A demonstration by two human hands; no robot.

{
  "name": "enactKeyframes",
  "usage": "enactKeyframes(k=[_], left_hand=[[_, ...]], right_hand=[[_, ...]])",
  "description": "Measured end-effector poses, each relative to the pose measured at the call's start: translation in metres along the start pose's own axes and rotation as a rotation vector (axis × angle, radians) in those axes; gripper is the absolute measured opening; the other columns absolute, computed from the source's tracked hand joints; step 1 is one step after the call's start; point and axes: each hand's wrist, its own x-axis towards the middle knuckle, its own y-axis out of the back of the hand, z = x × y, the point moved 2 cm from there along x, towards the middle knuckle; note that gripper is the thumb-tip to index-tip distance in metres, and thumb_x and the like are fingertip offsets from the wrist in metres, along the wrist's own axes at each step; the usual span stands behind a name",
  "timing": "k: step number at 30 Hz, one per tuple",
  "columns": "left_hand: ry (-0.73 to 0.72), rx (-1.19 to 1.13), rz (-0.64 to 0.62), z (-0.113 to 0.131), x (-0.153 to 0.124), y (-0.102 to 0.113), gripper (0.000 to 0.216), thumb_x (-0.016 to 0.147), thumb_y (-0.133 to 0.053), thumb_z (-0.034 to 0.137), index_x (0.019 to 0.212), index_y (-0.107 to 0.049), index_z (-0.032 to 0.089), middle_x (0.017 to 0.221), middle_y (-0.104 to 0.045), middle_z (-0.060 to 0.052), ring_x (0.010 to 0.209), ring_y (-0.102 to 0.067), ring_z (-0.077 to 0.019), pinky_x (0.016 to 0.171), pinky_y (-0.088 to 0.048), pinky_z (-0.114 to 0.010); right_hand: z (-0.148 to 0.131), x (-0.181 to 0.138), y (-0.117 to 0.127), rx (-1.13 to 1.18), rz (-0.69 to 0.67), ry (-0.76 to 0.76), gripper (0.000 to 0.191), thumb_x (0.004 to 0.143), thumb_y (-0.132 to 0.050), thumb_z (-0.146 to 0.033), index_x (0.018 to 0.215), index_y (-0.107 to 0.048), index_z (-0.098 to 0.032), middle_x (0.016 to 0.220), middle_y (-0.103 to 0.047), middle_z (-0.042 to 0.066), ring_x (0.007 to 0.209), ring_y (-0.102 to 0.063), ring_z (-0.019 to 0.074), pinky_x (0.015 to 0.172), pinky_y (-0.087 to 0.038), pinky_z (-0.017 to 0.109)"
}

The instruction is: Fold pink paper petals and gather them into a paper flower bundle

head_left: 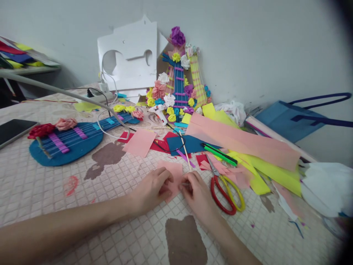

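A square of pink paper (175, 170) lies on the tablecloth between my two hands. My left hand (154, 187) rests over its left part with the fingers curled in and the thumb beneath them. At the paper's right edge, my right hand (195, 189) has its fingertips pinched together on it. A thin wooden stick (185, 149) points away just beyond my right hand. Scissors (224, 187) with one red and one yellow handle lie slightly open to the right, beside a green box cutter (220, 154). Another pink square (140, 142) lies farther off.
A blue felt guitar (79, 147) with paper flowers lies at left, near a dark phone (17, 131). A white glue gun (159, 113) with its cord stands behind. Flower-covered guitars (179, 84) and white boards (128, 55) lean on the wall. Pink and yellow strips (245, 140) cover the right side.
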Motion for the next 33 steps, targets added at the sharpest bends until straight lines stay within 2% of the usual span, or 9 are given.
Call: enactKeyframes(k=[4, 8, 13, 18, 21, 25, 27, 30, 33], left_hand=[[-0.011, 0.015, 0.018, -0.001, 0.001, 0.0, 0.024, 0.068, -0.053, 0.004, 0.088, -0.051, 0.017, 0.086, -0.053, -0.002, 0.076, -0.052, -0.0149, 0.062, -0.042, -0.025], [-0.036, 0.018, 0.03, -0.003, 0.002, -0.001, 0.02, 0.07, -0.056, 0.008, 0.087, -0.051, 0.017, 0.085, -0.054, -0.002, 0.076, -0.052, -0.0152, 0.063, -0.043, -0.025], [-0.064, 0.049, 0.084, -0.007, 0.003, 0.003, 0.023, 0.071, -0.056, 0.006, 0.09, -0.052, 0.017, 0.092, -0.055, -0.004, 0.088, -0.054, -0.018, 0.073, -0.046, -0.029], [-0.018, 0.169, 0.101, -0.027, 0.01, 0.027, 0.026, 0.065, -0.067, 0.016, 0.088, -0.055, 0.017, 0.09, -0.057, -0.005, 0.085, -0.054, -0.0201, 0.073, -0.046, -0.032], [0.047, 0.158, 0.049, -0.043, 0.014, 0.046, 0.032, 0.063, -0.07, 0.024, 0.091, -0.057, 0.016, 0.09, -0.058, -0.005, 0.082, -0.056, -0.0191, 0.069, -0.047, -0.03], [0.079, 0.113, 0.05, -0.056, 0.016, 0.06, 0.028, 0.068, -0.064, 0.024, 0.093, -0.057, 0.015, 0.083, -0.059, -0.002, 0.073, -0.056, -0.0152, 0.064, -0.046, -0.026], [0.075, 0.092, 0.067, -0.054, 0.016, 0.061, 0.019, 0.073, -0.057, 0.022, 0.091, -0.057, 0.015, 0.079, -0.059, -0.002, 0.069, -0.055, -0.0136, 0.061, -0.045, -0.024], [0.036, 0.048, 0.139, -0.039, 0.013, 0.057, 0.01, 0.079, -0.051, 0.019, 0.085, -0.058, 0.015, 0.08, -0.06, -0.003, 0.069, -0.054, -0.0125, 0.063, -0.044, -0.024], [-0.115, -0.01, 0.144, -0.016, 0.007, 0.047, 0.009, 0.081, -0.05, 0.014, 0.079, -0.058, 0.016, 0.081, -0.059, -0.003, 0.075, -0.054, -0.0124, 0.068, -0.044, -0.023]], right_hand=[[-0.002, -0.001, 0.003, 0.057, 0.051, 0.055, 0.018, 0.079, -0.045, -0.004, 0.081, -0.05, -0.021, 0.083, -0.051, 0.002, 0.076, -0.054, 0.0159, 0.066, -0.045, 0.028], [-0.019, -0.006, -0.003, 0.166, -0.101, 0.128, 0.018, 0.08, -0.049, -0.005, 0.086, -0.051, -0.022, 0.086, -0.053, 0.001, 0.078, -0.054, 0.0146, 0.067, -0.045, 0.026], [-0.026, -0.007, -0.013, 0.154, -0.193, 0.045, 0.023, 0.076, -0.053, -0.003, 0.088, -0.05, -0.022, 0.091, -0.054, 0.002, 0.082, -0.056, 0.0157, 0.07, -0.047, 0.027], [-0.023, -0.006, -0.015, 0.137, -0.168, -0.018, 0.028, 0.073, -0.057, -0.005, 0.093, -0.048, -0.021, 0.09, -0.055, 0.001, 0.079, -0.055, 0.0149, 0.068, -0.047, 0.027], [-0.023, -0.006, -0.014, 0.145, -0.162, -0.035, 0.03, 0.071, -0.058, -0.004, 0.094, -0.049, -0.021, 0.087, -0.055, 0.0, 0.071, -0.053, 0.0134, 0.064, -0.045, 0.026], [-0.024, -0.006, -0.012, 0.184, -0.152, -0.009, 0.028, 0.069, -0.058, -0.002, 0.088, -0.051, -0.021, 0.081, -0.055, -0.001, 0.068, -0.051, 0.0124, 0.063, -0.043, 0.024], [-0.024, -0.006, -0.009, 0.228, -0.14, 0.016, 0.021, 0.072, -0.056, -0.003, 0.084, -0.052, -0.02, 0.08, -0.054, -0.002, 0.067, -0.05, 0.0118, 0.061, -0.042, 0.023], [-0.021, -0.005, -0.005, 0.249, -0.063, 0.04, 0.012, 0.08, -0.051, -0.008, 0.082, -0.052, -0.02, 0.079, -0.053, 0.0, 0.068, -0.05, 0.0121, 0.059, -0.041, 0.023], [-0.017, -0.005, -0.003, 0.192, -0.003, 0.052, 0.011, 0.082, -0.05, -0.009, 0.082, -0.052, -0.019, 0.081, -0.052, 0.001, 0.072, -0.051, 0.0133, 0.062, -0.042, 0.024]])
